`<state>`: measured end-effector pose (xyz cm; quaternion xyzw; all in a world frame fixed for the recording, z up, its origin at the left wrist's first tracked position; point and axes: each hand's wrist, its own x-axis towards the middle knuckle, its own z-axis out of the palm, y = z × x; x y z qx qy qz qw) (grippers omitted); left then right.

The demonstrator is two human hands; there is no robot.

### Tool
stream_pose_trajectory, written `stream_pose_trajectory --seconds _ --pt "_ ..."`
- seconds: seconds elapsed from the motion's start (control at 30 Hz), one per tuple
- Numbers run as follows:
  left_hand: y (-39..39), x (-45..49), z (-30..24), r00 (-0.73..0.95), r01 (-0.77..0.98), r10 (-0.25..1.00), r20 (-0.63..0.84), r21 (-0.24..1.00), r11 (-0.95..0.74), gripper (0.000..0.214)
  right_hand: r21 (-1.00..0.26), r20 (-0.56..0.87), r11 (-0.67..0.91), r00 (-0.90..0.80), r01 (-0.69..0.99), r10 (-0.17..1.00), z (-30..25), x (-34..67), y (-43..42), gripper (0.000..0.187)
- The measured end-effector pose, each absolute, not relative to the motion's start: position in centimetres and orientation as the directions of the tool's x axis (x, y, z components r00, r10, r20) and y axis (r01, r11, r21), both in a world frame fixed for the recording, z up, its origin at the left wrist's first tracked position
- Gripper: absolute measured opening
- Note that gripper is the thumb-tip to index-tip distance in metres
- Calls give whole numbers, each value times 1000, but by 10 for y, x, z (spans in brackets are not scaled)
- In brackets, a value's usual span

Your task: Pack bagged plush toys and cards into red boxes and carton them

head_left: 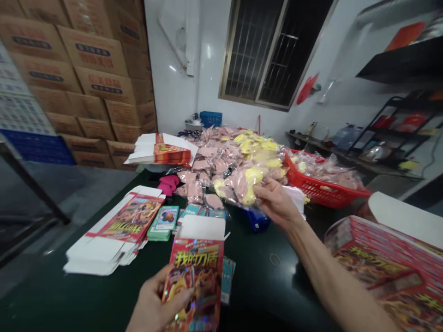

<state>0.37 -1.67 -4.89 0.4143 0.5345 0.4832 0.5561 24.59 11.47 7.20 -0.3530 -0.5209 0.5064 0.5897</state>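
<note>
Red printed carton (195,281), white top flap open, stands upright over the dark table (270,286), gripped low by the left hand (152,306). Beyond the carton, the right hand (277,203) pinches a clear packet (247,184) of pink and yellow pieces. Flattened blanks (114,235) lie left of the carton.

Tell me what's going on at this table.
A person stands at a dark table. Their left hand holds a red printed box with its top flap open. Their right hand is stretched out to a pile of pink and yellow packets, and its fingers grip one clear packet with yellow pieces inside. Stacked flat unfolded boxes lie on the left; a red basket of more packets sits on the right.
</note>
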Motion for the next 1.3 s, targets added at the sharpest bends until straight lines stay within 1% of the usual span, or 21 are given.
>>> stream_pose_trajectory --seconds 0.07,0.1,0.17,0.23,0.3,0.4,0.47,0.53,0.6,0.67,0.73,0.8,0.87,0.93,1.0,1.03,1.13,1.17,1.23,1.27,1.3 --pt "-16 6 -45 -23 -118 986 -162 980 159 48 -941 276 236 -149 -242 950 74 231 90 27" --pt "-16 5 -43 -2 -121 989 -146 982 145 46 -944 300 264 -186 -198 935 76 228 82 25" --pt "-20 0 -40 48 -122 991 -123 984 128 44 -934 353 356 -269 -39 896 80 226 72 21" --pt "-25 -7 -37 67 -112 992 -109 987 116 44 -881 372 448 -364 149 854 86 228 68 25" --pt "-29 -14 -34 60 -67 994 -91 993 95 43 -805 348 518 -475 290 808 93 231 64 30" --pt "-33 -20 -32 74 74 997 -21 997 15 40 -697 249 594 -640 402 727 102 233 60 22" --pt "-34 -22 -31 81 183 996 42 981 -56 37 -578 185 644 -688 502 702 108 234 60 19" --pt "-36 -22 -29 93 288 992 86 952 -109 33 -391 115 695 -717 603 687 116 233 61 18" --pt "-38 -20 -25 131 378 987 95 915 -138 30 -202 -18 723 -740 661 672 127 228 62 17" --pt "-40 -17 -18 168 453 981 93 877 -160 29 -79 -164 736 -737 672 656 141 216 58 16" --pt "-41 -14 -10 212 502 974 82 846 -180 30 8 -275 767 -736 642 619 155 198 49 18" --pt "-41 -12 -4 257 509 964 74 837 -200 32 113 -347 799 -730 591 589 166 180 38 17" --pt "-40 -12 -1 279 479 956 86 851 -216 33 200 -358 806 -724 557 589 172 168 28 17" --pt "-39 -14 -2 261 435 957 126 870 -233 31 188 -303 818 -760 543 574 174 163 23 17" --pt "-40 -16 -6 237 394 958 164 885 -249 30 123 -197 828 -804 547 561 172 163 22 16" --pt "-40 -16 -8 228 376 958 175 891 -253 30 113 -148 819 -805 563 574 170 163 22 17" --pt "-39 -18 -17 215 324 959 182 914 -246 31 132 -83 790 -787 599 611 165 165 23 19" --pt "-38 -18 -20 212 299 960 180 924 -239 31 96 -74 799 -796 594 601 164 166 23 17" --pt "-36 -20 -27 192 234 965 180 946 -223 30 -68 0 816 -818 573 575 162 170 22 14" --pt "-35 -21 -30 175 193 969 177 958 -210 30 -165 59 814 -818 557 572 160 174 22 19" --pt "-34 -22 -32 154 149 973 173 969 -196 31 -250 121 807 -810 535 575 157 177 21 30"
